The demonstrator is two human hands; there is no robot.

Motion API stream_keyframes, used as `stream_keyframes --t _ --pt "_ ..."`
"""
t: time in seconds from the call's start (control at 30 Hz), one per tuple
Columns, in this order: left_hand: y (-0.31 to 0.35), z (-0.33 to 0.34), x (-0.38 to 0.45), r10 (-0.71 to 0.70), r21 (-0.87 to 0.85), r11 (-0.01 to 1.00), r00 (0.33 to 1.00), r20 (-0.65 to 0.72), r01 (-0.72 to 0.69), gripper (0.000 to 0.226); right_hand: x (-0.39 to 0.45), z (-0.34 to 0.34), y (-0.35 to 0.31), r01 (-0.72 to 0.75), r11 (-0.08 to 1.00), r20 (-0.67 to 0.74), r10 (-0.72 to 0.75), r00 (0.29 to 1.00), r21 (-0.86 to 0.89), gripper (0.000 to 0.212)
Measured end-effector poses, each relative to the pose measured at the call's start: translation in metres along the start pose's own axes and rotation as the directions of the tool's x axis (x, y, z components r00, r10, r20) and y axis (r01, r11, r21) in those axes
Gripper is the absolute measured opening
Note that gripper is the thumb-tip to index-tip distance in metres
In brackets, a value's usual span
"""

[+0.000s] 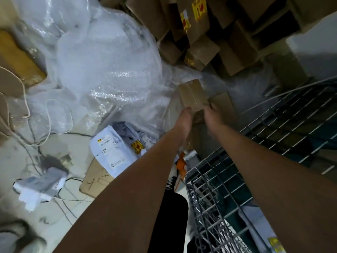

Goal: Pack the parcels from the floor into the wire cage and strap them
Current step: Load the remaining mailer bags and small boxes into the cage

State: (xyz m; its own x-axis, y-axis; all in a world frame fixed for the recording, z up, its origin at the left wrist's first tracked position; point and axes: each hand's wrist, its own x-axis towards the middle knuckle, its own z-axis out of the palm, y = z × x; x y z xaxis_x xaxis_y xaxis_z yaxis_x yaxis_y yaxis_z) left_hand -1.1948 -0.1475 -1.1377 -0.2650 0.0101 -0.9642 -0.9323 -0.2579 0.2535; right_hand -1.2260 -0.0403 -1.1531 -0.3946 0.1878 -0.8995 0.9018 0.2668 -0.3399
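Both my arms reach forward and down. My left hand (185,116) and my right hand (212,114) grip the near end of a small brown cardboard parcel (192,94), one hand on each side. The parcel is tilted, its far end pointing away from me. It hangs over other brown boxes (223,104) beside the wire cage (218,179), whose grey mesh wall rises at the lower right. A white bagged parcel (111,148) with labels lies on the floor to the left of my left forearm.
A big heap of clear bubble wrap (102,61) fills the upper left. Stacked brown cartons (200,24) with yellow stickers stand at the back. Cords and a white power strip (39,185) lie on the floor at left. A flat cardboard sheet (94,179) lies under the white parcel.
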Motion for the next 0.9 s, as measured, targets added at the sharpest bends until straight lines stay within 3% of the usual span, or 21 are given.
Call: stream_keyframes --t 0.23,0.37,0.53,0.7,0.9 --pt "-0.001 0.007 -0.035 0.043 -0.005 0.999 0.997 -0.070 -0.043 0.039 -0.032 -0.018 0.003 0.056 0.998 -0.137 -0.058 0.989 -0.018 0.027" --pt "0.019 0.016 -0.086 0.154 0.052 0.988 0.966 -0.210 -0.146 0.042 -0.078 -0.029 -0.032 0.165 0.986 -0.227 -0.160 0.961 0.003 0.013" --pt "0.054 0.034 -0.169 0.388 0.152 0.921 0.860 -0.331 -0.358 0.034 -0.148 -0.057 -0.078 0.239 0.967 -0.292 -0.205 0.934 0.086 0.016" --pt "0.093 0.067 -0.261 0.504 0.170 0.863 0.782 -0.368 -0.476 0.040 -0.231 -0.103 -0.116 0.387 0.913 -0.321 -0.331 0.887 0.130 0.018" --pt "0.110 0.123 -0.397 0.699 0.163 0.703 0.631 -0.336 -0.693 0.036 -0.351 -0.188 -0.144 0.606 0.794 -0.421 -0.531 0.735 0.055 0.020"
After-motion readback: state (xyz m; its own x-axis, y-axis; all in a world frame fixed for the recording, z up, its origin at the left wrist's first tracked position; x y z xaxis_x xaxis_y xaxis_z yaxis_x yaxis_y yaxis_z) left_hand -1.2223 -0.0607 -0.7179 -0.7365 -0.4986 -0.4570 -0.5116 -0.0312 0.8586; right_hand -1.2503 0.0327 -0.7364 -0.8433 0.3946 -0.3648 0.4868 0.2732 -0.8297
